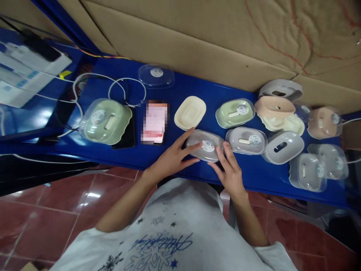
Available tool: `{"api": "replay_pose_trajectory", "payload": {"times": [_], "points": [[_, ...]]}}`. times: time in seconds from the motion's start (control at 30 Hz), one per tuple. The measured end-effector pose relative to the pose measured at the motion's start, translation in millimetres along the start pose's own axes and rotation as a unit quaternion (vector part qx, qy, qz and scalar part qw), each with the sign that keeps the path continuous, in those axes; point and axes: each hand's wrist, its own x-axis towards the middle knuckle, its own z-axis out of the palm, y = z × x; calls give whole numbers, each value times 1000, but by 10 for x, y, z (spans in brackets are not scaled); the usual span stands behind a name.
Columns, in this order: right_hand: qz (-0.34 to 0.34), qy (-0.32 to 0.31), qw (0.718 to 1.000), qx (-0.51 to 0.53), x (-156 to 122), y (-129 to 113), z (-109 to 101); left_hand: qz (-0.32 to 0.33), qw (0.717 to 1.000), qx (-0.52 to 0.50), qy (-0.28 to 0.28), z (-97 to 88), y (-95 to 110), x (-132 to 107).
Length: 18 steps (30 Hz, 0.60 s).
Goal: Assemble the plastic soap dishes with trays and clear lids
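A grey soap box with a clear lid and a round sticker (205,145) lies near the front edge of the blue table (175,88). My left hand (172,158) holds its left end, fingers stretched along the lid. On the box's right end rests my right hand (229,169), fingers curled against it. A cream tray (190,112) with no lid sits just behind the box.
A green lidded box (105,121) stands at the left beside a phone (154,122) and white cables (84,81). A loose clear lid (156,75) lies at the back. Several green, grey and pink boxes (282,124) crowd the right. Cardboard (225,37) lines the back.
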Motion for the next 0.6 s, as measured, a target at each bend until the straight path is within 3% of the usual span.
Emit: {"api": "replay_pose_trajectory", "payload": {"times": [0.17, 0.43, 0.6], "points": [[-6, 6, 1000, -3, -16, 19, 12, 2, 1000, 15, 2, -39, -8, 23], [10, -24, 999, 33, 13, 24, 15, -28, 997, 68, -39, -68, -7, 119], [36, 1, 998, 59, -21, 27, -6, -14, 998, 66, 12, -174, 24, 169]]}}
